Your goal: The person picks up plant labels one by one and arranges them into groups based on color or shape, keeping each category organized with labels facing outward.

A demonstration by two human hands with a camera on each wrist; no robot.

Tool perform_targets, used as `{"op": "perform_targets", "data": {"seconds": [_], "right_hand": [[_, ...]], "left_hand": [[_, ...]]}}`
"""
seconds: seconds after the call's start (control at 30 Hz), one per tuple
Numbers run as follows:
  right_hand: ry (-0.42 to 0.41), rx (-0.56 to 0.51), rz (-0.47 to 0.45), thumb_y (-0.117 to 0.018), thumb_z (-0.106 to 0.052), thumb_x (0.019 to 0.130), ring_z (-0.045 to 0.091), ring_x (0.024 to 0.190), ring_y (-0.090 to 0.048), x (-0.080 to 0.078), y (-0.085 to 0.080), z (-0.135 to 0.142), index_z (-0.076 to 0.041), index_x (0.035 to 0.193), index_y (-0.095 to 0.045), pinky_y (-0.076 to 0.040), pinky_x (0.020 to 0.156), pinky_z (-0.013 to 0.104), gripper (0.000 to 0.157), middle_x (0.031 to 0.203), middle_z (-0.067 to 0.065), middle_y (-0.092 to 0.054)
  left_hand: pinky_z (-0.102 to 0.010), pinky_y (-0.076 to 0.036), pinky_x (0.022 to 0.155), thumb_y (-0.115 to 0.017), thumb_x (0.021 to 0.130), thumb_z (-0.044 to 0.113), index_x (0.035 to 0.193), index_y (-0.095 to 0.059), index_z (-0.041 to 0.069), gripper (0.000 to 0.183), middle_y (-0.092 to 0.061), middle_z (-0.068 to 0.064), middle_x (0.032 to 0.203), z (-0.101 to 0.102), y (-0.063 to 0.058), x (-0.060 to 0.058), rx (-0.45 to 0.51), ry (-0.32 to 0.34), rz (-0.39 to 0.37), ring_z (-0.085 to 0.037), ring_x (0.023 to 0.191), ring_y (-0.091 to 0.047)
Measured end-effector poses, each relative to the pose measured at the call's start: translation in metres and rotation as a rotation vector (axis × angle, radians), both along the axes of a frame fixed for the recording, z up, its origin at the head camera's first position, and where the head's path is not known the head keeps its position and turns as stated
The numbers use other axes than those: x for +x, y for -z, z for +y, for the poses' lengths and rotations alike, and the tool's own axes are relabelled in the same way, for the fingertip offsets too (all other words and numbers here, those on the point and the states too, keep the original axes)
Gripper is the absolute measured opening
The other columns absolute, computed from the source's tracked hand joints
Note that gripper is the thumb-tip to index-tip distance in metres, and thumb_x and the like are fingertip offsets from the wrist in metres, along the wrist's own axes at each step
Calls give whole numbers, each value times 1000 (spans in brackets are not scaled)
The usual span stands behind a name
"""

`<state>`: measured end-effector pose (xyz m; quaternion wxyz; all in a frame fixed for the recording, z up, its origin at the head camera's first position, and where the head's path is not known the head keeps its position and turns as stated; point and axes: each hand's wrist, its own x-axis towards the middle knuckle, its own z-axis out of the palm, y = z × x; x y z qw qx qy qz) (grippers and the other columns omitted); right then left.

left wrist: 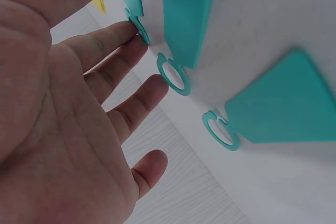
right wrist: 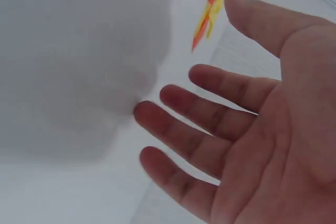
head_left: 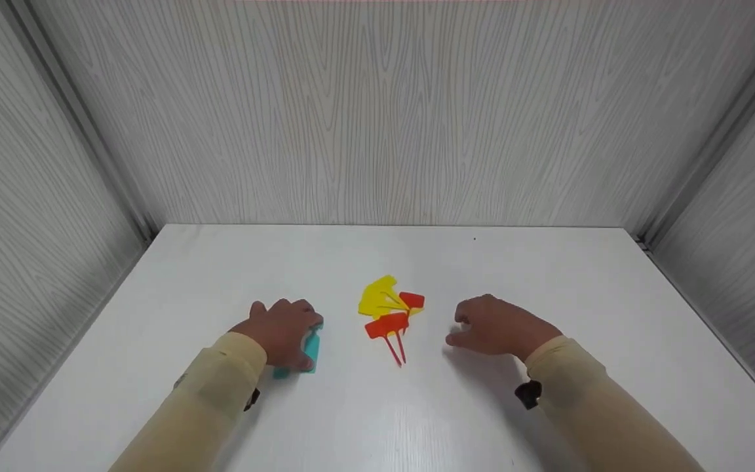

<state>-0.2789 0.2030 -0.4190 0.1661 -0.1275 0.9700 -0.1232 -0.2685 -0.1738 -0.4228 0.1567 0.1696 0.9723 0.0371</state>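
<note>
My left hand (head_left: 282, 333) is spread over several flat teal plastic tags (head_left: 312, 351) on the table. In the left wrist view, three teal tags (left wrist: 283, 106) show, each with an open ring at one end. The left fingertips lie right at two of these rings, and the fingers are nearly straight. To the right, my right hand (head_left: 499, 328) hovers low with loosely bent fingers and nothing in it. Between the hands lies a small pile of red T-shaped plant labels (head_left: 387, 324) with pointed stems and yellow plant labels (head_left: 377, 296); some overlap.
A white tabletop (head_left: 364, 419) spreads under both hands. Behind it rises a pale wood-grain panel (head_left: 377, 118), with similar panels at the left and right sides. A tiny dark speck (head_left: 474, 238) marks the table near its back edge.
</note>
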Motion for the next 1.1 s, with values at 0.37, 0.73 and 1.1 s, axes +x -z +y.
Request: {"op": "perform_targets", "data": {"seconds": [0.37,0.73,1.1], "right_hand": [[198,-139,-23,-79,-46,101,24,81,-63,-18,18,-70,-8,113,-74,-57,78,38,40,92,6,-68],[347,-217,-79,-81,-34,97,25,87,-63,-21,28,-90,-5,124,-61,-58,89,40,44,100,9,-68],[343,-148,-50,-79,-26,100,28,97,-65,-19,21,-90,-3,127,-63,-57,107,51,39,107,9,-70]], "left_hand": [[-61,-43,105,-96,86,41,156,-63,20,80,-60,-7,152,3,-1,0,-54,-1,37,-33,130,-53],[-64,-41,110,-96,86,40,154,-65,21,78,-62,-6,150,6,-4,4,-43,-13,45,-33,130,-54],[-62,-39,107,-95,87,39,155,-64,20,77,-60,-5,150,4,-3,1,-40,4,22,-31,130,-55]]}}
